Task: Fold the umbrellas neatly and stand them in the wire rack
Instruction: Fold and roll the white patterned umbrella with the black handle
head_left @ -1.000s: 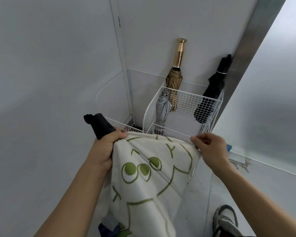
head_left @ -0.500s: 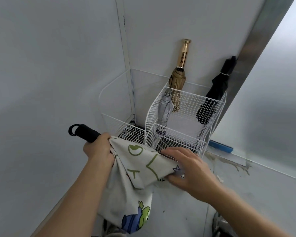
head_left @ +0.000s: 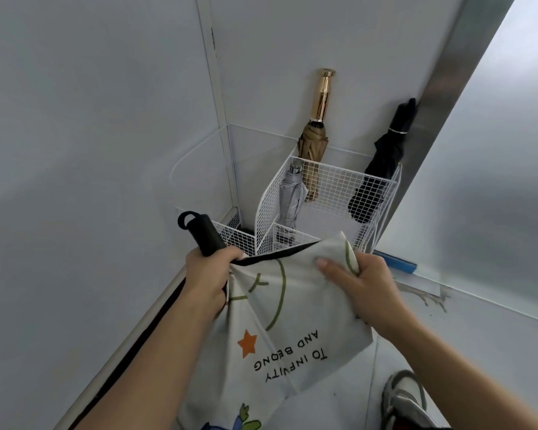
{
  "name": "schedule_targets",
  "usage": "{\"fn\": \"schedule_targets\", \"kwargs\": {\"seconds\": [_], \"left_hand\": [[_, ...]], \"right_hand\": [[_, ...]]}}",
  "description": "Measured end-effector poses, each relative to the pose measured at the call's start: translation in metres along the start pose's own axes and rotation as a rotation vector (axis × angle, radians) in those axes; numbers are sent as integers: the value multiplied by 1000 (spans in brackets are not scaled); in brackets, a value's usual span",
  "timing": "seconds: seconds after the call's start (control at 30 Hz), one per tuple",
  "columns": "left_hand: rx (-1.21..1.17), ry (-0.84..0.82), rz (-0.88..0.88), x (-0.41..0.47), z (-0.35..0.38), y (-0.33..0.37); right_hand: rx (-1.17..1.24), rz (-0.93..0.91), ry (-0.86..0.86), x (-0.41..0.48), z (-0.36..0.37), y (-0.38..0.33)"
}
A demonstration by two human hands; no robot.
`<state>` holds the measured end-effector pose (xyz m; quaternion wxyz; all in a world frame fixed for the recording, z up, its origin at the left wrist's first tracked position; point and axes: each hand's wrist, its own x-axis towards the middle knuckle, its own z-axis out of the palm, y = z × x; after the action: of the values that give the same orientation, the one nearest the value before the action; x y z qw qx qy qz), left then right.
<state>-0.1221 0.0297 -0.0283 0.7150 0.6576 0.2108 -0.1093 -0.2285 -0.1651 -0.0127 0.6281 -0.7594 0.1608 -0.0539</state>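
Your right hand (head_left: pixel 365 285) swung canopy (head_left: pixel 292 308) flap up, pinching it; left hand (head_left: pixel 210 274) grips umbrella handle (head_left: pixel 205 234) (long axis up-left); wire rack (head_left: pixel 333 193) just beyond both hands.

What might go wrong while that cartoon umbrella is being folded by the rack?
The white cartoon-print umbrella hangs loose between left hand and right hand; pushed in like this, it could snag on the white wire rack. The black folded umbrella leans over the rack's right corner; a bump might tip it.

White wire rack (head_left: pixel 339 184); gold umbrella (head_left: pixel 313 144), grey umbrella (head_left: pixel 289 197), black umbrella (head_left: pixel 382 162); cream umbrella (head_left: pixel 305 305) with green outlines, orange star (head_left: pixel 247 342).
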Motion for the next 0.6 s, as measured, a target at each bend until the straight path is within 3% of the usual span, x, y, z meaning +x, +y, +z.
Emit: {"fn": "schedule_targets", "kwargs": {"seconds": [0.17, 0.37, 0.5, 0.6], "left_hand": [[-20, -218, 24, -18, 4, 9], [-284, -482, -112, -37, 11, 17], [-175, -360, -86, -39, 11, 15], [-72, -87, -45, -22, 4, 10]], "right_hand": [[-100, -27, 288, 20, -11, 12], [-266, -29, 318, 36, -13, 28], [-544, 63, 284, 36, -8, 39], [-682, -93, 342, 27, -3, 31]]}}
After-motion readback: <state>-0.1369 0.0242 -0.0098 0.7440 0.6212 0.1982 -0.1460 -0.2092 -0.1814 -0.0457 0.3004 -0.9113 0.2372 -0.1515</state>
